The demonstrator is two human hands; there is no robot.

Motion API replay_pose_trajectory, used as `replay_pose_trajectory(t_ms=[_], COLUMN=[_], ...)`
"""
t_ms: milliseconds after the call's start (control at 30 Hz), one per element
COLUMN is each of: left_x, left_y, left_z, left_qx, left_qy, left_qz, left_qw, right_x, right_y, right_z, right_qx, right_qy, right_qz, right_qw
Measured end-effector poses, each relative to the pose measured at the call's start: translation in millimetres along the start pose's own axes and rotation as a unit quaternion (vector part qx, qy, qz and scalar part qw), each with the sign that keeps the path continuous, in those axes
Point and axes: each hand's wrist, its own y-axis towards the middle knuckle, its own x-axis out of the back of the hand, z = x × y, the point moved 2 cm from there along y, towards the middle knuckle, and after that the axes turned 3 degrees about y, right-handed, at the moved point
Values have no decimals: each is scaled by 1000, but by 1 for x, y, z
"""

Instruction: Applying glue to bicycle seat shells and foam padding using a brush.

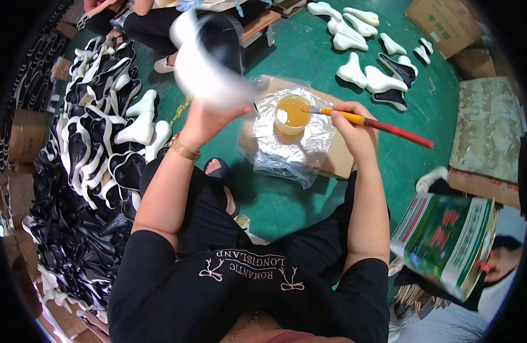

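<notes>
My left hand (pixel 211 121) is raised, gripping a bicycle saddle (pixel 203 71) with white padding and a black base; motion smears the saddle. Between the fingers of my right hand (pixel 354 119) is a paintbrush (pixel 389 130) with a yellow and red handle. Its bristles point left, at the right rim of a small translucent tub (pixel 288 132). Amber liquid (pixel 292 112) fills much of the tub. Under it lies a shiny clear plastic sheet (pixel 263 150), spread over a cardboard box (pixel 339 155) in front of me.
Saddle parts (pixel 92 131) are heaped at left, above black covers (pixel 80 240). White saddle pads (pixel 349 34) lie on the green floor at far right. Near right, another person's hand (pixel 501 264) holds a green can (pixel 444 240). Someone else sits at far left, beside a low bench (pixel 260 24).
</notes>
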Motion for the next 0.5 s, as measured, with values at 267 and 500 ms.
replay_pose_trajectory(t_ms=[267,500], left_x=[-7,-8], left_y=[-15,-17], left_z=[-42,-59], left_qx=[-95,22], left_qy=[129,-175], left_qz=[-62,-22], left_qw=[985,984], right_x=[-31,-14], right_y=[10,2], right_z=[-29,23], right_qx=[-23,-5], right_qy=[-40,205], right_qz=[46,22], right_qw=[998,978])
